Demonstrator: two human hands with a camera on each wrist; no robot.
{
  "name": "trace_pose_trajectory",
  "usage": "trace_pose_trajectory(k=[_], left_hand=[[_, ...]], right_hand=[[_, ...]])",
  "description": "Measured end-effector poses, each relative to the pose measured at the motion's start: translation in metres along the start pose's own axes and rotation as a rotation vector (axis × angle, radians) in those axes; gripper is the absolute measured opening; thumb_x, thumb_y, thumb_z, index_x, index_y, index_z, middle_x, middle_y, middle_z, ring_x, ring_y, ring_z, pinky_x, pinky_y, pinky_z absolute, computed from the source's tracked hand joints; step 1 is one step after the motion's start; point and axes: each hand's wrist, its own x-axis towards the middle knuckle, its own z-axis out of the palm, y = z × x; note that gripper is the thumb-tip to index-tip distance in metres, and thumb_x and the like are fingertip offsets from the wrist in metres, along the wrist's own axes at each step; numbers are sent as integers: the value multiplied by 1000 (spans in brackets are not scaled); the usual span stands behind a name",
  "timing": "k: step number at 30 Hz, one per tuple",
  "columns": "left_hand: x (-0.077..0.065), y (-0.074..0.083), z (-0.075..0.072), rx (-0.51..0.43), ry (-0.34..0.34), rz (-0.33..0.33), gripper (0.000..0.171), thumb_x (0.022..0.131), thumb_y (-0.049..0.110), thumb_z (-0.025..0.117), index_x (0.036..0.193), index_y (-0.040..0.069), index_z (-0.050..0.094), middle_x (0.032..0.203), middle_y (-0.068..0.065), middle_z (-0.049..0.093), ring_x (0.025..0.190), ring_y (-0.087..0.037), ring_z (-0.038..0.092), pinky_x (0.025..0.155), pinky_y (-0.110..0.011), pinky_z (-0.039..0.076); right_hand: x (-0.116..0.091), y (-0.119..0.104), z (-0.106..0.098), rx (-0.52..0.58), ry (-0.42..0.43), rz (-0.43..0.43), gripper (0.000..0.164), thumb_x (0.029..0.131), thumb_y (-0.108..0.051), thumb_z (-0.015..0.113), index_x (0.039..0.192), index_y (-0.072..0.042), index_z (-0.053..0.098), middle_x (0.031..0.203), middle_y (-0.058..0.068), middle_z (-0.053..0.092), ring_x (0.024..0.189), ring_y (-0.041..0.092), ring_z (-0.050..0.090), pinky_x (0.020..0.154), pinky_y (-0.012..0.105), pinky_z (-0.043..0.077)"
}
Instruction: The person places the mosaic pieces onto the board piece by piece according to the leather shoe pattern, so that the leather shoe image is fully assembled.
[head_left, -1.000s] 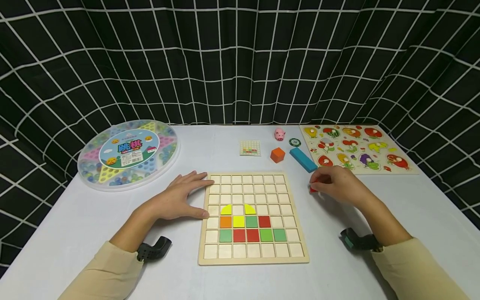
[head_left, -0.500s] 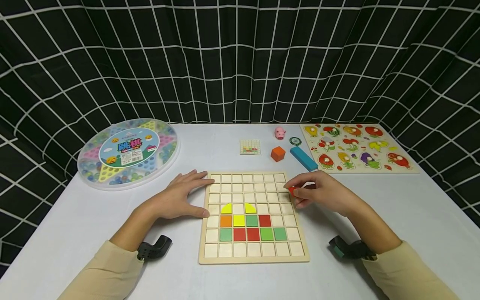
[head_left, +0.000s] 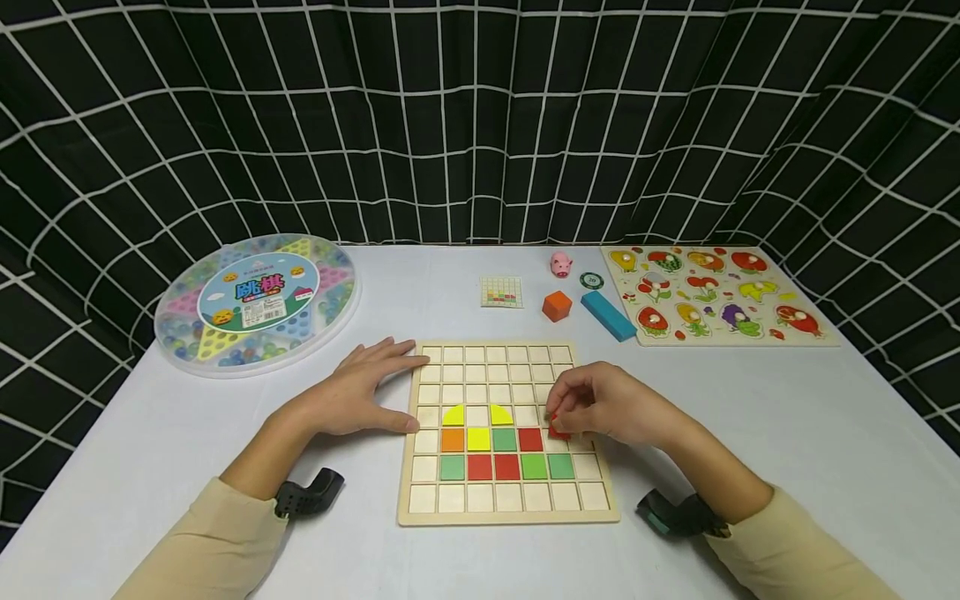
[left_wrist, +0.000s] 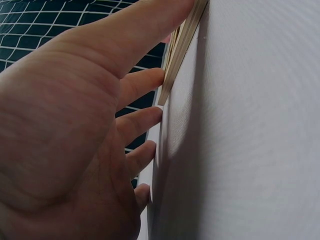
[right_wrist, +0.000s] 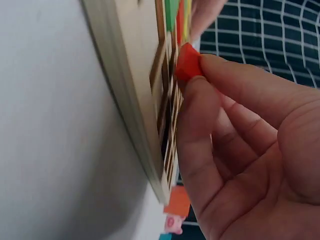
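In the head view a wooden grid board (head_left: pixel 507 518) lies on the white table, with flat coloured tiles in its middle squares. Two yellow rounded tiles top this group, above an orange tile (head_left: pixel 453 439), a yellow square (head_left: pixel 478 439), and several red and green squares. My left hand (head_left: pixel 352 396) is spread, thumb and index fingertip resting on the board's left rim. Between thumb and index finger, my right hand (head_left: pixel 611 404) pinches a small red tile (right_wrist: pixel 188 62) low over the board's right part, just right of a red square (head_left: pixel 530 439). Its outline is partly hidden by the fingertips.
Behind the board lie a small pattern card (head_left: pixel 501 292), an orange cube (head_left: pixel 557 307), a blue bar (head_left: pixel 607 316), a pink pig figure (head_left: pixel 561 264) and a round chip (head_left: pixel 592 281). A fruit puzzle board (head_left: pixel 720 296) is back right; a round marble-game box (head_left: pixel 255 304) stands left.
My right hand has carried the red tile from the table right of the board, leftward and nearer, over the grid. The left hand stays at the rim.
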Motion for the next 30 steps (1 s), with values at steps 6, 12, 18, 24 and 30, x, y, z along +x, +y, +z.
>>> trace_pose_trajectory(k=[6,12,18,24,30], left_hand=[[-1,1,1,0,-1,-1,91,78,51,86,155,20,50,170,-10,30,161,-37,13,130,-60,2],[-2,1,0,4,9,30,89,79,52,85,153,18,51,169,-13,31,160,-41,15,128,-64,3],[-3,0,-1,7,15,45,89,79,53,85,153,17,51,169,-14,32,159,-42,16,127,-65,4],[-4,1,-1,-1,13,32,89,79,53,85,153,17,51,169,-14,32,159,-41,15,128,-65,3],[-4,1,-2,-9,15,35,88,79,53,85,153,18,51,169,-13,32,159,-42,15,128,-64,3]], right_hand=[[1,-4,6,-42,-48,-47,4,89,-5,78,93,-5,76,77,2,67,72,18,58,61,21,50],[0,-4,2,-81,-86,-43,6,88,-4,79,91,-9,76,77,1,66,72,17,57,63,21,50],[1,-3,2,-49,-95,-29,6,88,-3,78,93,-7,76,77,2,66,68,17,57,59,22,51],[1,-7,7,-84,-56,-7,5,88,-3,78,91,-6,76,73,2,66,63,16,57,55,24,52],[2,-8,9,-186,-25,-24,6,88,-4,79,88,-10,76,73,-2,66,71,14,58,59,21,50]])
